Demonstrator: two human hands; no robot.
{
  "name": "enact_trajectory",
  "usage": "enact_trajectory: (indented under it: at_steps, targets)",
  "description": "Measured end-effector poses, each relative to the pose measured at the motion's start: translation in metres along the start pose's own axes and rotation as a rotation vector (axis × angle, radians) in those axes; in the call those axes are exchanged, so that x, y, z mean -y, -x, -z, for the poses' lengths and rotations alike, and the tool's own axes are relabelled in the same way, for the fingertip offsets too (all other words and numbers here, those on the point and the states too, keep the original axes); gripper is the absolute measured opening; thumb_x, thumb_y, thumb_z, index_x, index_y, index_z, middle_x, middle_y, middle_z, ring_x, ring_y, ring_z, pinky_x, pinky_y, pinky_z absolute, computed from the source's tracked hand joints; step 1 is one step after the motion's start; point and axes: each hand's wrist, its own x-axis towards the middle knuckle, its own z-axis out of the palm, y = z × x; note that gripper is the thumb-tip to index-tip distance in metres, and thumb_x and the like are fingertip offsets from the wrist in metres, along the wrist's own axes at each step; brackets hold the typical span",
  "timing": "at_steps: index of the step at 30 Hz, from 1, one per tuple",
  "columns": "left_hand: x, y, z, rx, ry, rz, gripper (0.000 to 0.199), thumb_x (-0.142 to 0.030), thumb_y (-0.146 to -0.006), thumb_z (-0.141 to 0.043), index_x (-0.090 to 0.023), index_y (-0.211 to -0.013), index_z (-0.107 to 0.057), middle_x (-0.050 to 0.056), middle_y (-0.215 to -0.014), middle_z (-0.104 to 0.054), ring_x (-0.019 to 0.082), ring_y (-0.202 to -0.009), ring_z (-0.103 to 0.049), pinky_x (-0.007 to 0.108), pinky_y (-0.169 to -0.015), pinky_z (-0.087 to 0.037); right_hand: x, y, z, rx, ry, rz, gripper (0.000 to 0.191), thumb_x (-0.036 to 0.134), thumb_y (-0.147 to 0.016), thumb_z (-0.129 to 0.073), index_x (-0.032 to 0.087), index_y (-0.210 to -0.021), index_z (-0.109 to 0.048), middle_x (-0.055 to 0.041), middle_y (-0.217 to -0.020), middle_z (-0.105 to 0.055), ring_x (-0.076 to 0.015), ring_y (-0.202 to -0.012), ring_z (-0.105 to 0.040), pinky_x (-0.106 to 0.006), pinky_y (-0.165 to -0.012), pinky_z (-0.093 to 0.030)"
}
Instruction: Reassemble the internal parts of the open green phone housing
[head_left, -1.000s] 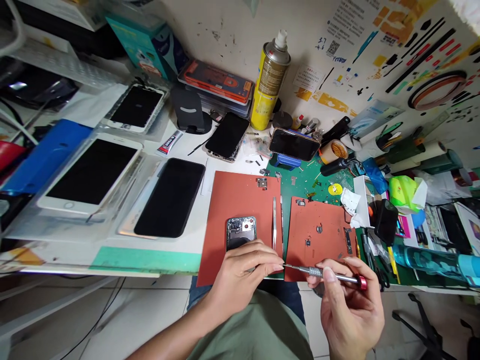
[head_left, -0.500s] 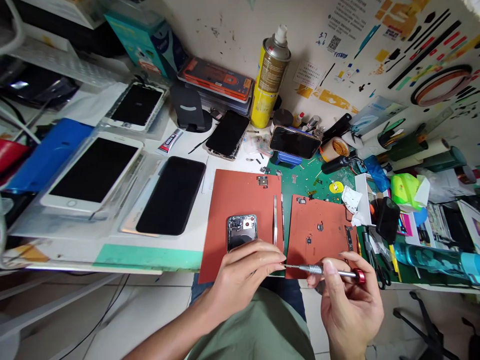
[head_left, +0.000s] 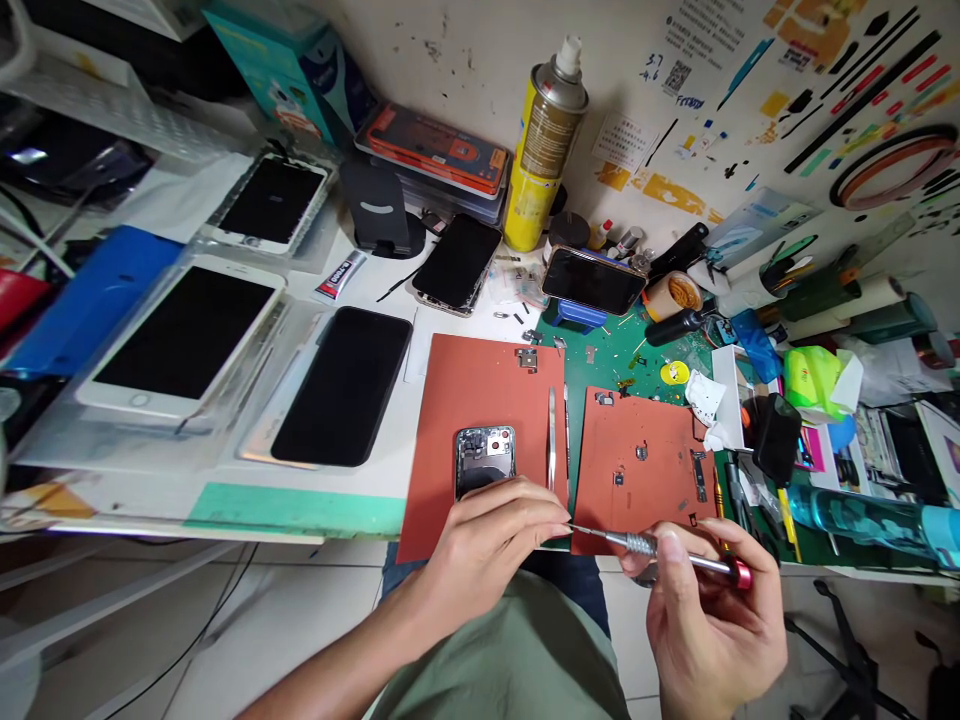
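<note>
My right hand (head_left: 709, 605) grips a precision screwdriver (head_left: 641, 544) with a silver knurled shaft and a red end cap. Its thin tip points left and meets the fingertips of my left hand (head_left: 506, 530). Those fingers are pinched together; whatever they hold is too small or hidden to make out. Behind my left hand lies an opened phone housing (head_left: 486, 457), its lower part covered by the hand. It rests on the left reddish-brown mat (head_left: 442, 400). A pair of tweezers (head_left: 551, 435) lies at that mat's right edge.
Small phone parts lie on the right mat (head_left: 600, 470). A black phone (head_left: 341, 385) and a white phone (head_left: 187, 335) are at left. A yellow spray can (head_left: 536, 150) stands behind, near a propped phone (head_left: 592, 280). A blue bottle (head_left: 862, 520) lies at right.
My right hand has shifted slightly right and down, tilting the screwdriver so its red end sits lower. My left hand stays almost in place. The whole view has moved a little.
</note>
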Motion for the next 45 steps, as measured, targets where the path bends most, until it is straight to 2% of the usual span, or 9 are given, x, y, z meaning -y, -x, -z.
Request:
enact_trajectory:
  at_steps: [7, 16, 25, 37, 42, 45]
  targets:
    - [-0.0005, 0.0062, 0.0017, 0.057, -0.108, 0.006, 0.023, -0.005, -0.107, -0.059, -0.021, -0.117, -0.073, 0.004, -0.103, -0.078, 0.016, -0.094, -0.074, 0.031, -0.085, -0.062, 0.0007, 0.0029, 0.0017, 0.013, 0.110, 0.147, 0.035, 0.008, -0.086, -0.089, 0.017, -0.115, -0.071, -0.0023, -0.082, -0.082, -0.0191, -0.058, -0.078, -0.031, -0.055, -0.069]
    - [-0.0028, 0.0053, 0.0011, 0.065, -0.176, -0.009, 0.024, -0.007, -0.109, -0.056, -0.020, -0.119, -0.073, 0.004, -0.104, -0.079, 0.016, -0.095, -0.075, 0.031, -0.086, -0.063, -0.0007, 0.0005, 0.0004, 0.024, 0.084, 0.198, 0.040, 0.001, -0.084, -0.087, 0.016, -0.118, -0.072, -0.0010, -0.082, -0.082, -0.0175, -0.059, -0.078, -0.027, -0.058, -0.068]
    - [-0.0027, 0.0059, 0.0017, 0.090, -0.209, -0.016, 0.025, -0.006, -0.109, -0.055, -0.020, -0.119, -0.073, 0.004, -0.103, -0.079, 0.015, -0.095, -0.074, 0.030, -0.086, -0.063, -0.0010, 0.0021, -0.0010, 0.036, 0.081, 0.203, 0.040, 0.001, -0.084, -0.086, 0.016, -0.119, -0.072, -0.0012, -0.082, -0.082, -0.0190, -0.054, -0.077, -0.031, -0.057, -0.068]
    - [-0.0028, 0.0044, 0.0029, 0.096, -0.221, -0.019, 0.026, -0.006, -0.109, -0.055, -0.021, -0.121, -0.073, 0.004, -0.104, -0.079, 0.016, -0.094, -0.076, 0.031, -0.084, -0.064, -0.0026, 0.0032, 0.0029, -0.002, 0.096, 0.183, 0.042, 0.001, -0.081, -0.089, 0.016, -0.118, -0.074, -0.0021, -0.090, -0.084, -0.0168, -0.063, -0.080, -0.027, -0.061, -0.071]
    - [-0.0002, 0.0052, 0.0019, 0.082, -0.199, -0.026, 0.020, -0.009, -0.107, -0.064, -0.021, -0.121, -0.072, 0.003, -0.108, -0.079, 0.015, -0.099, -0.076, 0.030, -0.089, -0.063, -0.0022, 0.0017, 0.0024, 0.030, 0.112, 0.172, 0.039, 0.005, -0.084, -0.089, 0.017, -0.117, -0.073, -0.0022, -0.085, -0.083, -0.0180, -0.063, -0.080, -0.027, -0.059, -0.070]
    - [-0.0006, 0.0102, 0.0078, 0.067, -0.295, -0.054, 0.014, -0.018, -0.107, -0.068, -0.023, -0.119, -0.073, 0.003, -0.114, -0.080, 0.017, -0.107, -0.077, 0.031, -0.093, -0.064, 0.0017, 0.0009, -0.0014, -0.018, 0.111, 0.154, 0.037, 0.006, -0.083, -0.090, 0.017, -0.114, -0.073, -0.0004, -0.083, -0.082, -0.0164, -0.061, -0.079, -0.025, -0.059, -0.070]
